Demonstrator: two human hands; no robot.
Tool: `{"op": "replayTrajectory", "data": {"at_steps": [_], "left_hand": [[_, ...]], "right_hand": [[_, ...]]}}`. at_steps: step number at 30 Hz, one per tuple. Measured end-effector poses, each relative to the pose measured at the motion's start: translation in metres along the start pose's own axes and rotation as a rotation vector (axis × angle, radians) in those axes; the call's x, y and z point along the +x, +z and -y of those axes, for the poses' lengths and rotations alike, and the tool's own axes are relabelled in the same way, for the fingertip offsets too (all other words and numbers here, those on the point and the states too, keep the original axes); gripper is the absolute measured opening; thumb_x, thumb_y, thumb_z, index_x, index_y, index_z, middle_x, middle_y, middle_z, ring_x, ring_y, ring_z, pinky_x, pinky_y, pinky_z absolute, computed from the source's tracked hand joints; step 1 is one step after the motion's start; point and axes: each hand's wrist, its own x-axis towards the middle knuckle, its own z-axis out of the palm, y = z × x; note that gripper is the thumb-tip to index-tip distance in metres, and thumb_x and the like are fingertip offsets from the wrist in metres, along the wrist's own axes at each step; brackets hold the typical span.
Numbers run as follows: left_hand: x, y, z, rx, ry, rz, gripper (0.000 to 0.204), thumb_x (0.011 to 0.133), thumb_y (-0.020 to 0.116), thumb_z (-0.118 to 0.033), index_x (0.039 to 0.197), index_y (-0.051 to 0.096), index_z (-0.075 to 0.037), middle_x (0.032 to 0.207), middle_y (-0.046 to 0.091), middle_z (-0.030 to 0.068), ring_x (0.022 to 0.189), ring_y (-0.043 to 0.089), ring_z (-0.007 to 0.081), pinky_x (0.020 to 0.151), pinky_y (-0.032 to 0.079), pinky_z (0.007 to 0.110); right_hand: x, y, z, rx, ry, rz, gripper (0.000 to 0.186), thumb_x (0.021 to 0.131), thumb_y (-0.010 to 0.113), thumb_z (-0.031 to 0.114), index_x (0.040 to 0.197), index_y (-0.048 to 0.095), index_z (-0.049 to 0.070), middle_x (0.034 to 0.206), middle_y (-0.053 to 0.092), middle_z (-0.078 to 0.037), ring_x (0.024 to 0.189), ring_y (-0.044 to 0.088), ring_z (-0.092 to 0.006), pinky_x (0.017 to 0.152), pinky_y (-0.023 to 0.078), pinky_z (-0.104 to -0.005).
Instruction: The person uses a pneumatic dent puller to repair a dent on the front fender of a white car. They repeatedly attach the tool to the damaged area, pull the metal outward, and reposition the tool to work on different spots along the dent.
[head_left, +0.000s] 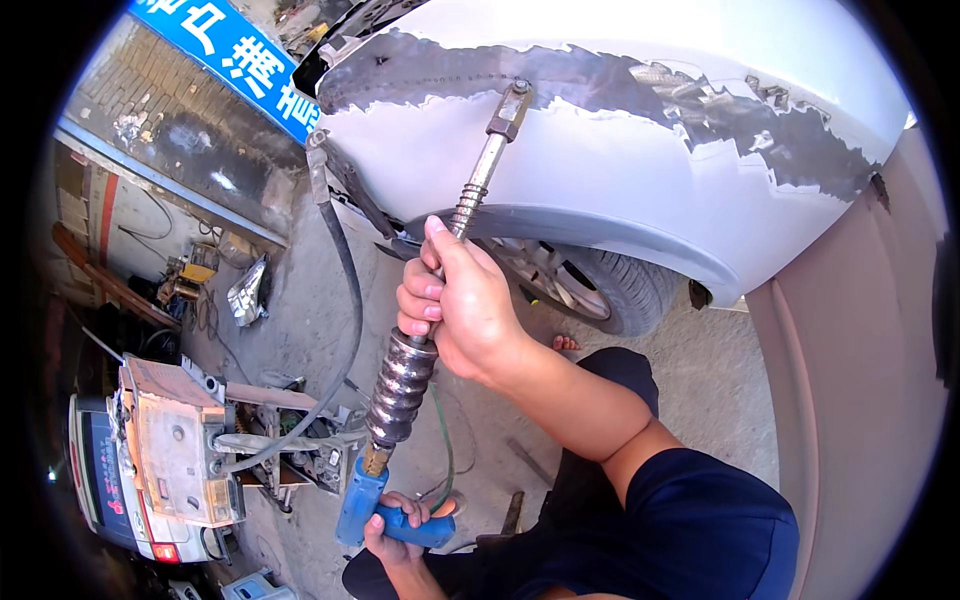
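Observation:
A slide-hammer dent puller [400, 388] slants across the middle, with a ribbed steel weight, a long shaft and a spring near its front end. Its metal tip touches the bare grey strip on the white car fender [620, 170]. My right hand [460, 300] is closed around the shaft between the spring and the weight, thumb pointing toward the fender. Lower down, my left hand [400, 530] wraps the blue pistol-grip handle [362, 505] at the puller's rear end. Ragged paint edges border the ground-down metal strip.
Below the fender is the wheel [590, 285]. A thick dark cable [350, 270] runs from the fender's front edge to a worn box-shaped machine [180, 450] on the left. A green hose [447, 440] hangs near the handle. Crumpled foil [248, 292] lies on the floor.

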Motion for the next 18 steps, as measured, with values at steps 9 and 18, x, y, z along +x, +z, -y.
{"op": "replayTrajectory", "data": {"at_steps": [9,18], "left_hand": [[-0.0025,-0.0025,0.0015,0.010,-0.003,0.008,0.036,0.085,0.058,-0.035,0.094,0.050,-0.001,0.078,0.054,0.0141,0.058,0.055,0.0220,0.059,0.047,0.040],[-0.0047,-0.0021,0.0007,0.016,-0.021,-0.009,0.037,0.084,0.059,-0.035,0.096,0.052,-0.001,0.079,0.055,0.0143,0.060,0.056,0.0224,0.061,0.048,0.040]], "right_hand": [[-0.0025,-0.0009,0.0014,-0.001,-0.002,-0.004,0.032,0.100,0.045,0.035,0.079,0.034,0.013,0.060,0.029,0.003,0.050,0.028,-0.0090,0.048,0.030,-0.0265],[-0.0024,-0.0009,0.0028,0.002,0.001,0.003,0.032,0.100,0.046,0.034,0.078,0.034,0.013,0.059,0.028,0.003,0.050,0.028,-0.0088,0.047,0.029,-0.0264]]}}
